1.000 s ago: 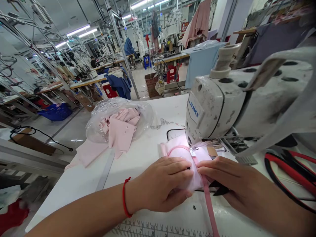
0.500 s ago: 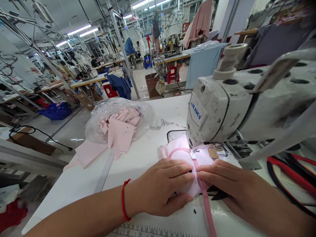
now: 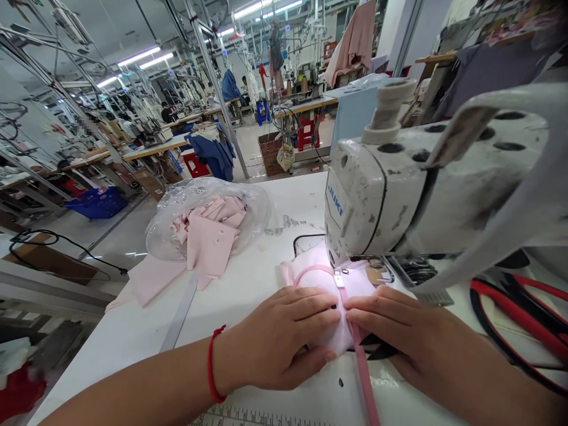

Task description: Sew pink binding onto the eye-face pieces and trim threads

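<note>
My left hand and my right hand press a pale pink fabric piece flat on the sewing table, fingertips nearly meeting. A darker pink strap runs across the fabric and hangs toward me past the table edge. Its upper end lies under the presser foot of a white JUKI sewing machine head. Black scissors lie partly hidden under my right hand. A red cord bracelet circles my left wrist.
A clear plastic bag of pink fabric pieces lies at the left with more pieces spilling out. A metal ruler lies beside it. Red-and-black cabled loops sit at the right. Other sewing stations, racks and a distant worker fill the background.
The whole view has drifted slightly, so the machine and table sit further left in the frame. Both hands remain pressed on the fabric near the presser foot.
</note>
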Available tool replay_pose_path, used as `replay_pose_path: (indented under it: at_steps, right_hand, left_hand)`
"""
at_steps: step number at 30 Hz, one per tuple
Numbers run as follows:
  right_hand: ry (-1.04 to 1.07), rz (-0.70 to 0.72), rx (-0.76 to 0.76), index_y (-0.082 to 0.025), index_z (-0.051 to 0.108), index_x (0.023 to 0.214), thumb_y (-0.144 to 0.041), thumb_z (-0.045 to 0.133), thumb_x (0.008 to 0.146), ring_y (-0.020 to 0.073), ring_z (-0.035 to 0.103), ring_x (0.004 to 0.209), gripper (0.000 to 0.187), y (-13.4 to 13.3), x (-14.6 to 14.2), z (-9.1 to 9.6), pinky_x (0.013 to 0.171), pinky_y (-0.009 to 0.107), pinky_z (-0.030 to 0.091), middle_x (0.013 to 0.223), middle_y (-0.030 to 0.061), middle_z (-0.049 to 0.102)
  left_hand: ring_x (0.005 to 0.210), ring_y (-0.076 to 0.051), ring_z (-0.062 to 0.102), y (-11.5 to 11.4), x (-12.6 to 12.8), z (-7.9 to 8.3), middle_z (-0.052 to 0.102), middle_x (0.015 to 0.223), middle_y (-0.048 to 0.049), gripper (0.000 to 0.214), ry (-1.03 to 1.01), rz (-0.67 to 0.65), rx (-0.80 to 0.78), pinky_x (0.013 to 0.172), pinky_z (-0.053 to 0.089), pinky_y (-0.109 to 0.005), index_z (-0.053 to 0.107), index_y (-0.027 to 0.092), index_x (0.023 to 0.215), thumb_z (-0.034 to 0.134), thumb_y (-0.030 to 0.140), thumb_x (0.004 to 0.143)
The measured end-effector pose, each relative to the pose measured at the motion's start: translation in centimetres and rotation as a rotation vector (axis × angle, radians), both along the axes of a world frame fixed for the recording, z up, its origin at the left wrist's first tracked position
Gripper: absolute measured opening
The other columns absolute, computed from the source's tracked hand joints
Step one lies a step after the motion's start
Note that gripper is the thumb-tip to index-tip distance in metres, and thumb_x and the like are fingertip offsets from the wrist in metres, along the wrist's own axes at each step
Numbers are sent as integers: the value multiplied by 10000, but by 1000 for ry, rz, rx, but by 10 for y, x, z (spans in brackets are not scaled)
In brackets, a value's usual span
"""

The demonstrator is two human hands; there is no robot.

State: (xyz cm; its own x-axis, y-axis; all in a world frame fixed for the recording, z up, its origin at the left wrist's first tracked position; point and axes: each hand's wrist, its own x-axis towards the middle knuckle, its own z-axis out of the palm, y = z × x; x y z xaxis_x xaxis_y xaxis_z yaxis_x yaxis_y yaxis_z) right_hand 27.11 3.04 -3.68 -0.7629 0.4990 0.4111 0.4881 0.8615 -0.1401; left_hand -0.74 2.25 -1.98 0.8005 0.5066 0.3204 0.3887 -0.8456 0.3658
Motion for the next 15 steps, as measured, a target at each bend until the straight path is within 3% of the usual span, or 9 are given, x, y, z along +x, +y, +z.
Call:
replay_pose_path:
  at_steps: [6,11,15]
  right_hand:
    - [114,-22,31,-262,681,1207,16,410,708,235,844,803,632,2,-5,0,566,362,673,1132,15,851]
    - [180,-72,-154,-332,622,1298,2,401,821,229,850,954,622,3,5,-12,698,335,699,1156,-35,848]
    - [231,-156,-233,-375,658,1313,-83,496,948,220,852,915,495,5,16,-16,629,274,677,1168,-73,850]
  left_hand:
    - [1417,-301,638,1,0,-2,665,1518,-195,452,-17,-9,7,1197,558,-475,550,113,1486,484,377,1125]
    - [1413,-297,640,1,-1,-4,681,1503,-186,425,-24,-1,32,1196,559,-461,590,112,1437,485,383,1127]
    - [1394,-291,647,2,0,-6,694,1469,-200,417,-16,-9,30,1193,557,-464,618,87,1381,449,377,1134]
